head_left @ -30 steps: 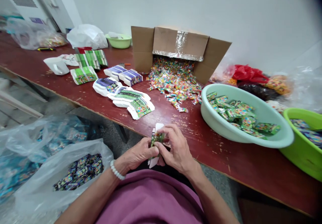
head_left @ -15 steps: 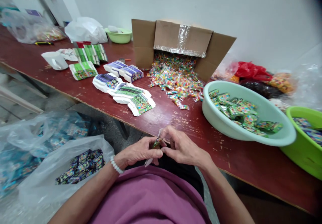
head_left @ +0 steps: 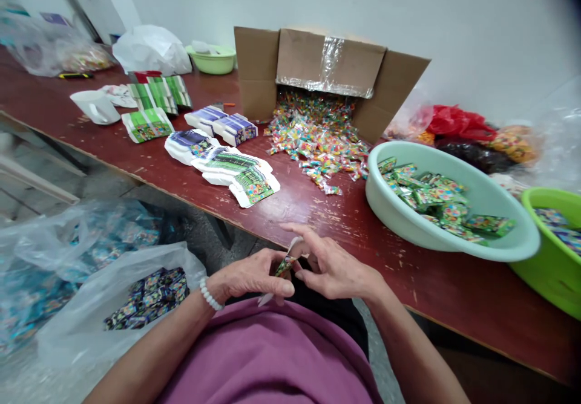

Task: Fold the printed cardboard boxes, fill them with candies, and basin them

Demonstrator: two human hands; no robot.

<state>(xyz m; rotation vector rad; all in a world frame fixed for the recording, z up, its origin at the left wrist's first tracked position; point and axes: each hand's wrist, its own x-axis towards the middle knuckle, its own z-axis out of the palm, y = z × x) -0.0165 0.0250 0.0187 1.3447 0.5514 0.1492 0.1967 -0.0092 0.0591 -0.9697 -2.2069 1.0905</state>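
Just in front of my body, past the table's near edge, my left hand is closed round a small printed carton. White end flaps stick out of the carton at its top and bottom, and my left fingers hide much of it. My right hand is at the carton's right side, thumb and a fingertip on it by the upper flap, with the index finger lifted and stretched out. On the table beyond lie overlapping flat green cartons and purple ones.
A cardboard box spills wrapped candies onto the red table. To the right stand a pale basin of green packs and a green basin. Banded carton stacks, a white mug and a plastic bag are at left.
My right index finger has lifted and straightened away from the carton, and the upper white flap shows more. My left hand keeps its hold. The view has shifted slightly.
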